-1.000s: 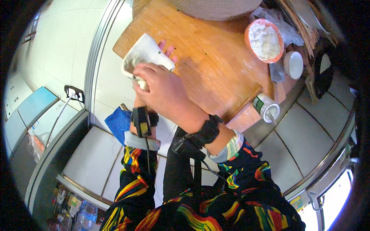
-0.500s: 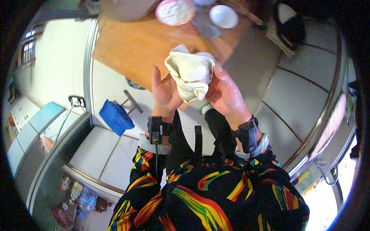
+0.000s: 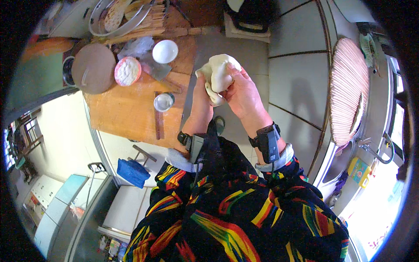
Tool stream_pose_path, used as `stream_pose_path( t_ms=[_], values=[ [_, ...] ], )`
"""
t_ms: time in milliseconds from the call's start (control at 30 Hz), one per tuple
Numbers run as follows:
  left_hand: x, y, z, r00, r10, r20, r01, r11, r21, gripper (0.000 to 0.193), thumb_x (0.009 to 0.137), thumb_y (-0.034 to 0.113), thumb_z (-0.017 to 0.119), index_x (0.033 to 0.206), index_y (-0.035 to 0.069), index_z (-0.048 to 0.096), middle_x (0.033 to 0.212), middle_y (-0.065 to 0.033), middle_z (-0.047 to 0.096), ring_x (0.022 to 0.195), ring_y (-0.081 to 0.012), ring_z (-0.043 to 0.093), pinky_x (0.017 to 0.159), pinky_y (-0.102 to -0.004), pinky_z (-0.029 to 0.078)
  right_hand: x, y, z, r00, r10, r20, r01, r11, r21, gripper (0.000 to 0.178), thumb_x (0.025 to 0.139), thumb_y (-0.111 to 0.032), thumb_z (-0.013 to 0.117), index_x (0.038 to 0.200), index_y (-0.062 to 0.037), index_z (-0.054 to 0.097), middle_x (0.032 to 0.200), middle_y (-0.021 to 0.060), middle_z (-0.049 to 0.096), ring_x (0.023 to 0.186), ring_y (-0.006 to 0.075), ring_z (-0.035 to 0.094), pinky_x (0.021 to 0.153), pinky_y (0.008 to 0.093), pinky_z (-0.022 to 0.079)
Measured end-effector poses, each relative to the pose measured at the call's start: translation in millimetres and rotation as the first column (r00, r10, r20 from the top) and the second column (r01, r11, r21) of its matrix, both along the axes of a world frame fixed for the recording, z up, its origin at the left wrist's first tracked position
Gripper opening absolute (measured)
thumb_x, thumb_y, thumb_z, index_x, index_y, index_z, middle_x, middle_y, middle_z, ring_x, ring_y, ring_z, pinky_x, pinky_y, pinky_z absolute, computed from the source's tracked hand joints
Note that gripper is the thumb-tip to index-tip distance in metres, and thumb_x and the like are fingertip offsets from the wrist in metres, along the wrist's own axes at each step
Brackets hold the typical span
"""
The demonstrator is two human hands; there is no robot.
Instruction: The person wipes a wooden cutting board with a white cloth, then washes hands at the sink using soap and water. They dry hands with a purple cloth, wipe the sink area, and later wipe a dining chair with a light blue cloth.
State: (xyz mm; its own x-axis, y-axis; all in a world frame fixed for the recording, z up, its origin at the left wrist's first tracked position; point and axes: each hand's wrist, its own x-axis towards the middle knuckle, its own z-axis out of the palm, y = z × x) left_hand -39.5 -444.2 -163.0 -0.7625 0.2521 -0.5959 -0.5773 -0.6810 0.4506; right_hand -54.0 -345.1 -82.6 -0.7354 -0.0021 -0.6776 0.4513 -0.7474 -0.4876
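the folded pale dough (image 3: pixel 221 72) has swung clear of the wooden desk (image 3: pixel 126 115), to its right, carried wholly aloft, the right hand (image 3: pixel 244 94) pinching its side between fingers, the left hand's (image 3: pixel 202 102) fingers too hidden to tell.

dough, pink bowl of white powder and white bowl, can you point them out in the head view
Dough (image 3: pixel 223 74): head view, on its folded pale surface.
Pink bowl (image 3: pixel 139 71): head view, on its right rim.
White bowl (image 3: pixel 165 52): head view, on its bare inside.
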Motion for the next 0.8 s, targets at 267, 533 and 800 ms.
stream_pose_path(
  t_ms=[267, 533, 800],
  values=[
    [-97, 60, -34, 0.979, -0.093, 0.181, -0.075, 0.662, 0.746, 0.069, 0.086, 0.065, 0.034, 0.132, 0.015, 0.043, 0.133, -0.012, 0.045, 0.12, -0.0331, 0.044, 0.097, -0.0538, 0.036, -90, 87, 20, 0.984, -0.052, -0.17, 0.053, 0.999, 0.001, 0.038, 0.091, -0.024, 0.054, 0.123, -0.0053, 0.048, 0.116, 0.0083, 0.056, 0.107, 0.0203, 0.055, 0.092, 0.0403, 0.045],
    [-235, 88, -100, 0.945, -0.299, 0.13, 0.242, 0.91, 0.336, 0.058, 0.086, 0.054, 0.048, 0.122, 0.009, 0.053, 0.122, -0.0097, 0.056, 0.112, -0.0259, 0.053, 0.092, -0.0449, 0.042, -161, 178, -84, 0.961, -0.274, -0.04, 0.277, 0.953, 0.125, 0.029, 0.092, -0.018, 0.053, 0.118, -0.0066, 0.049, 0.112, 0.0062, 0.058, 0.101, 0.019, 0.057, 0.084, 0.0364, 0.05],
    [-360, 171, -138, 0.922, -0.386, 0.039, 0.379, 0.917, 0.125, 0.048, 0.09, 0.038, 0.05, 0.125, 0.005, 0.05, 0.121, -0.0088, 0.057, 0.112, -0.025, 0.054, 0.098, -0.0419, 0.039, -262, 265, -203, 0.974, -0.225, 0.022, 0.187, 0.857, 0.481, 0.033, 0.091, -0.024, 0.055, 0.118, -0.0063, 0.05, 0.106, 0.003, 0.059, 0.092, 0.0136, 0.057, 0.074, 0.0286, 0.048]
  ],
)
